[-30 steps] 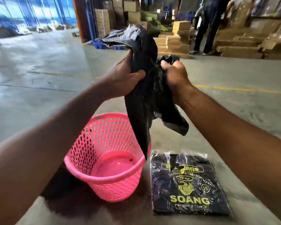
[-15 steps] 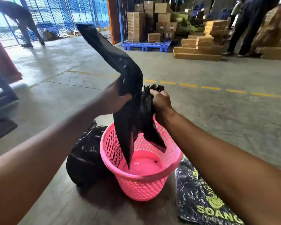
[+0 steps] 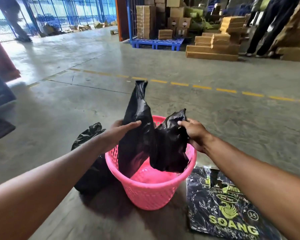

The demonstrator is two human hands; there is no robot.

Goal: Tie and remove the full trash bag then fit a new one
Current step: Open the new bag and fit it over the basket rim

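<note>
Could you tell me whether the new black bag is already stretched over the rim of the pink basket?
No, the new black bag hangs bunched from both hands, and the pink basket rim is bare.

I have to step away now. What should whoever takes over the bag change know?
Left hand: grip on one side of the new black bag.
Right hand: grip on its other side.
The bag hangs partly inside the pink basket, not yet opened.
Full trash bag: out, on the floor left of the basket.
Pack of bags: on the floor to the right.
Left: open the bag and fit it over the rim.
</note>
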